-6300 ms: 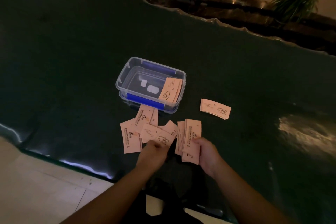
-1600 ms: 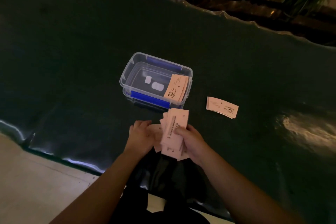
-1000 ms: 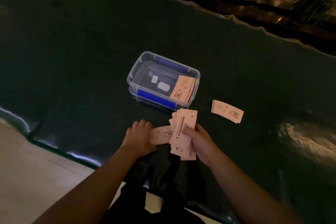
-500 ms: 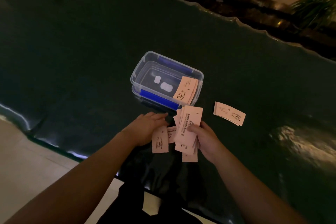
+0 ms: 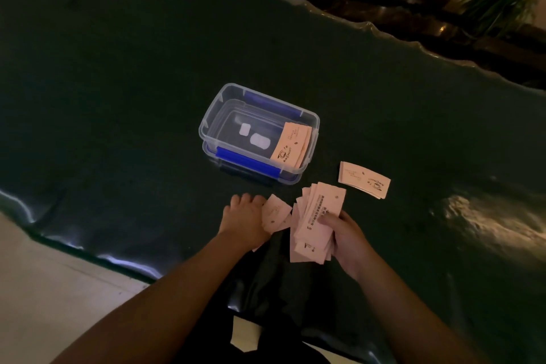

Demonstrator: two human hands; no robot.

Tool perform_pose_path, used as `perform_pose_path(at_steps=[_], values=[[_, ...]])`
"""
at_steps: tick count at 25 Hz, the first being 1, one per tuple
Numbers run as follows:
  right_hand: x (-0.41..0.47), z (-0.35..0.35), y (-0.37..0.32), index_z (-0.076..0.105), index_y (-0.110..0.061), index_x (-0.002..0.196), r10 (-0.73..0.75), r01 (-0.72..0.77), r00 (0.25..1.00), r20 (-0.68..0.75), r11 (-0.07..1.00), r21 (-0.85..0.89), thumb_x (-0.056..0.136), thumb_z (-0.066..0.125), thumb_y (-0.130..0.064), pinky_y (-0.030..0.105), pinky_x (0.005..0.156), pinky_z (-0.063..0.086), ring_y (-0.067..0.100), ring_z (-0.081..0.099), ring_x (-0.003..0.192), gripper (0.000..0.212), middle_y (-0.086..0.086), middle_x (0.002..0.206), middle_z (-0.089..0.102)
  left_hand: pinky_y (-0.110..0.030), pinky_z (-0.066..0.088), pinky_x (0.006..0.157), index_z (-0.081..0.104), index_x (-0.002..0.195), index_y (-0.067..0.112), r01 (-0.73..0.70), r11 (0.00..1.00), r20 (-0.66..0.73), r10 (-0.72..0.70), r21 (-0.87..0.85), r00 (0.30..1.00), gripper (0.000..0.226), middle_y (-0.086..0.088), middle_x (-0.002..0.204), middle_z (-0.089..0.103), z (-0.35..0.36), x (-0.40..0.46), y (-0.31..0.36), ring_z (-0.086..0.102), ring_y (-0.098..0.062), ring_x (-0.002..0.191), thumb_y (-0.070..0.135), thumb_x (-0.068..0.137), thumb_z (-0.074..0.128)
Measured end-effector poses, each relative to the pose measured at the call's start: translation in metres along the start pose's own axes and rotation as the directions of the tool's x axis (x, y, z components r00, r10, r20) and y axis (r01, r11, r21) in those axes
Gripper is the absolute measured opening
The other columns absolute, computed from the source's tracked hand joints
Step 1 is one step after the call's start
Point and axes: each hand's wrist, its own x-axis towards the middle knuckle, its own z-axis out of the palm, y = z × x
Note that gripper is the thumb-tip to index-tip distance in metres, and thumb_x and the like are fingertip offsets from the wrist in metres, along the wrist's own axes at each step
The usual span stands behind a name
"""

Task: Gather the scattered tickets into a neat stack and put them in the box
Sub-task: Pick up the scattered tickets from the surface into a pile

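Observation:
My right hand [image 5: 344,235] grips a loose, fanned bundle of pink tickets [image 5: 314,221] just above the dark table. My left hand [image 5: 245,220] lies palm down on the table and pinches one or two pink tickets [image 5: 274,213] at its fingertips, right beside the bundle. A clear plastic box [image 5: 215,115] with blue clips stands beyond both hands, with a small stack of tickets [image 5: 291,146] leaning inside its right end. Another small ticket stack [image 5: 365,179] lies on the table to the right of the box.
The dark green table [image 5: 118,83] has a wavy far edge [image 5: 369,26] and a near edge [image 5: 88,251] by my body. Planters with green plants [image 5: 499,0] stand beyond the far edge. A bright glare patch [image 5: 487,216] shows at right.
The scattered tickets in front of the box have been gathered into my right hand's bundle. My left hand lifted one ticket, then came back down on the table holding tickets next to the bundle.

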Motion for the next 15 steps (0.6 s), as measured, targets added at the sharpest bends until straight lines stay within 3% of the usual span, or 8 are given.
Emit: perform_pose_path(at_steps=[3,5,8,11,15], values=[[0.003,-0.016,0.008,0.047,-0.034,0.156,-0.004,0.004,1.0,0.001,0.999,0.041,0.1,0.064,-0.011,0.053,0.085,0.059,0.023,0.067,0.112,0.063,-0.001,0.131,0.068,-0.053,0.045,0.108,0.044,0.149,0.025,0.098,0.993,0.113,-0.091,-0.065,0.989,0.092,-0.008,0.148,0.051,-0.009,0.0,0.005,0.045,-0.031,0.138,0.048,0.071,0.087],[0.003,-0.023,0.012,0.049,-0.034,0.155,0.0,0.001,1.0,-0.014,0.998,0.061,0.099,0.065,-0.012,0.047,0.075,0.059,0.022,0.068,0.11,0.062,-0.001,0.131,0.068,-0.05,0.048,0.107,0.051,0.144,0.023,0.103,0.992,0.163,-0.09,-0.075,0.983,0.074,-0.009,0.146,0.052,-0.014,-0.001,0.002,0.05,-0.03,0.133,0.045,0.081,0.081],[0.004,-0.032,0.017,0.054,-0.034,0.149,0.003,0.0,1.0,-0.024,0.996,0.094,0.099,0.065,-0.013,0.047,0.073,0.06,0.022,0.069,0.11,0.055,0.0,0.131,0.07,-0.042,0.054,0.097,0.059,0.135,0.015,0.143,0.944,0.203,-0.083,-0.299,0.976,0.041,-0.013,0.14,0.058,-0.023,-0.01,-0.004,0.062,-0.023,0.113,0.038,0.101,0.058],[0.003,-0.039,0.021,0.061,-0.037,0.133,0.008,-0.005,1.0,-0.017,0.987,0.16,0.1,0.062,-0.012,0.048,0.074,0.059,0.024,0.069,0.11,0.041,0.001,0.128,0.072,-0.037,0.05,0.085,0.059,0.129,0.014,0.196,0.855,0.228,-0.095,-0.479,0.969,0.031,-0.011,0.134,0.062,-0.028,-0.021,0.001,0.059,-0.015,0.099,0.032,0.106,0.047],[0.0,-0.046,0.023,0.058,-0.035,0.133,-0.001,0.003,1.0,-0.011,0.982,0.187,0.101,0.06,-0.01,0.047,0.074,0.058,0.022,0.068,0.107,0.041,0.0,0.124,0.071,-0.032,0.047,0.08,0.058,0.127,0.021,0.099,0.887,0.25,0.019,-0.451,0.968,0.031,0.0,0.124,0.058,-0.028,-0.033,0.025,0.057,-0.01,0.099,0.039,0.105,0.046]])
